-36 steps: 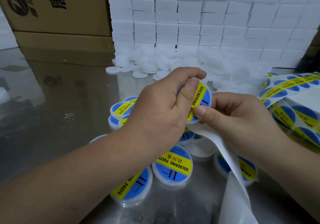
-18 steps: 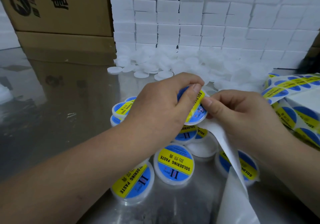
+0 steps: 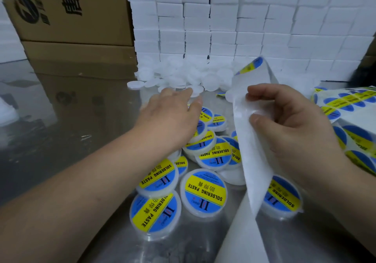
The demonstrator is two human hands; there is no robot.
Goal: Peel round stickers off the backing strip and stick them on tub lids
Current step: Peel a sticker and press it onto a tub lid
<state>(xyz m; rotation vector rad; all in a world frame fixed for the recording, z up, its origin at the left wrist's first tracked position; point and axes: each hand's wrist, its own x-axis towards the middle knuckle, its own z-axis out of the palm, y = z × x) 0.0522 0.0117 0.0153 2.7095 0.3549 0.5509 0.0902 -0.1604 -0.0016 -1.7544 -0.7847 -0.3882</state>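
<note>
My right hand (image 3: 289,120) pinches the white backing strip (image 3: 250,161), which runs from the near edge up past the hand; a blue and yellow sticker (image 3: 252,65) sits at its raised far end. My left hand (image 3: 171,118) stretches forward with straight fingers over the heap, its fingertips near the plain white lids (image 3: 183,77), holding nothing. Under both hands lies a pile of stickered lids (image 3: 205,191) reading SOLDERING PASTE.
The table (image 3: 61,140) is shiny metal. Cardboard boxes (image 3: 71,14) stand at the back left and a wall of white foam blocks (image 3: 244,18) at the back. A roll of unused stickers (image 3: 350,104) lies at the right edge.
My left hand let go of the stickered lid it held and reached forward toward the plain lids. My right hand lifted the backing strip higher.
</note>
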